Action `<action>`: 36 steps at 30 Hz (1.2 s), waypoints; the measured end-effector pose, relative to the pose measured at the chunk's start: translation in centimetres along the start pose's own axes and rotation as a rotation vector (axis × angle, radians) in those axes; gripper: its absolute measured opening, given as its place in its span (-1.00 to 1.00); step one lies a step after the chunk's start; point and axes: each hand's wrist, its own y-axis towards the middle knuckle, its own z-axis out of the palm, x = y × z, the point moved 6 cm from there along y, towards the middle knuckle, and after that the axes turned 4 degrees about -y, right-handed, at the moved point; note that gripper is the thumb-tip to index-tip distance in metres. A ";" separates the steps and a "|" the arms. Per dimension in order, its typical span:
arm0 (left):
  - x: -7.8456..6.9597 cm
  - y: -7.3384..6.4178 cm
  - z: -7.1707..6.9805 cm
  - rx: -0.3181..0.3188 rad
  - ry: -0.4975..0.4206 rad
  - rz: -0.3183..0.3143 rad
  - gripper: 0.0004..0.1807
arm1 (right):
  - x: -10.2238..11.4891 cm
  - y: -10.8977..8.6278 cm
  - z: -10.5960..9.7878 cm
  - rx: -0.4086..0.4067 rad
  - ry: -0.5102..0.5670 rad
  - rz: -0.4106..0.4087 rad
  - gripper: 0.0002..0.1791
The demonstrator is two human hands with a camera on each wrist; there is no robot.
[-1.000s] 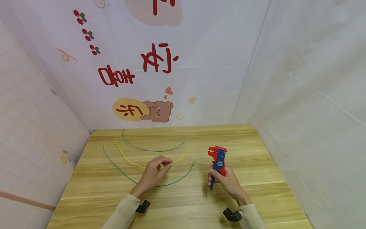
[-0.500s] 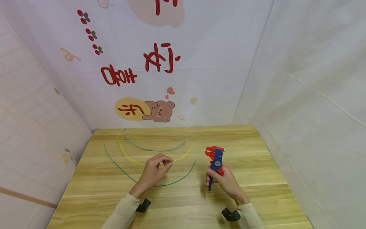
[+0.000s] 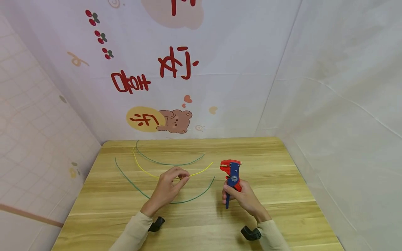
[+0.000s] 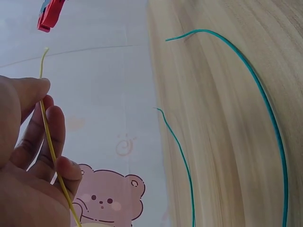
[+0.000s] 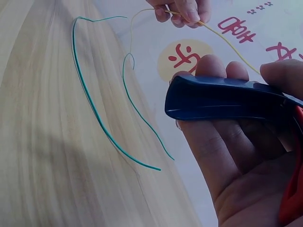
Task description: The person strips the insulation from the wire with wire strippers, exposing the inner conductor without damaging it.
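The long curved green wire (image 4: 273,118) lies nearest on the wooden surface (image 3: 201,232), passing beneath the wrist of the left hand (image 3: 168,184). Beyond it, that hand holds the thin yellow wire (image 4: 49,139); the second curved green wire (image 4: 188,175) lies farthest back. Right of all three, the red-and-blue hand tool (image 3: 234,170) sits in the right hand (image 3: 246,198).

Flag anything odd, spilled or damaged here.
Only the backdrop: its bear and red lettering lie sideways relative to the table. Nothing looks spilled or damaged; the left hand pinches the yellow wire and the right hand holds the tool.
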 end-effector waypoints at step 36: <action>-1.4 -0.1 -2.7 -0.016 0.007 0.077 -0.80 | 1.4 1.4 1.5 0.149 -0.015 0.007 -0.69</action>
